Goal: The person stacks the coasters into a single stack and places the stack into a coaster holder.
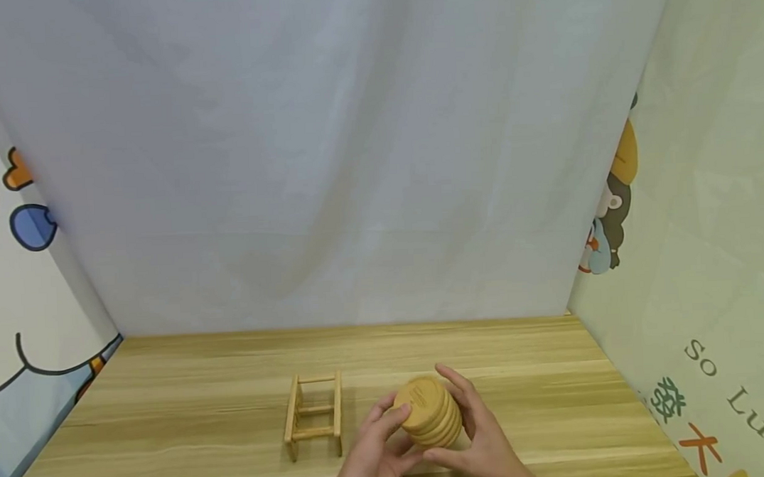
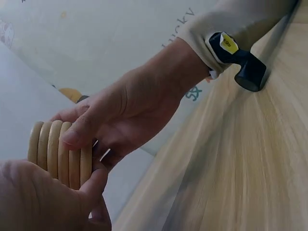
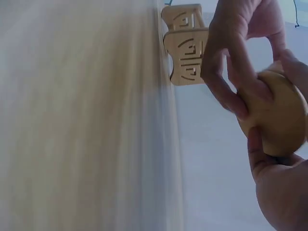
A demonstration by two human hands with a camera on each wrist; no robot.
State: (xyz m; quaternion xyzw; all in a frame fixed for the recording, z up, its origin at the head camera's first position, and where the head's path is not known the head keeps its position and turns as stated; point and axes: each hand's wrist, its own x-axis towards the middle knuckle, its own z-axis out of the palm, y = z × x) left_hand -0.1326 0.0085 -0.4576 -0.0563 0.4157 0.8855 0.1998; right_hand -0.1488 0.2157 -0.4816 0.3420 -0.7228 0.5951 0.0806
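Both hands hold a stack of several round wooden coasters (image 1: 421,405) above the table, tilted so that the top disc, marked with small print, faces up toward the head camera. On the stack's left side, my left hand (image 1: 378,448) grips it, thumb on the top disc's edge. From the other side my right hand (image 1: 483,430) holds the rims, its thumb low at the front. The left wrist view shows the coasters (image 2: 53,144) edge-on, packed face to face. In the right wrist view, left-hand fingertips press the flat face of an end coaster (image 3: 279,115).
Left of the hands stands a small wooden rack (image 1: 314,433) with crossbars; its end panel (image 3: 187,57) has cut-out slots. The wood-grain table (image 1: 190,396) runs back to a pale hanging cloth (image 1: 276,165). Printed cloths hang at both sides.
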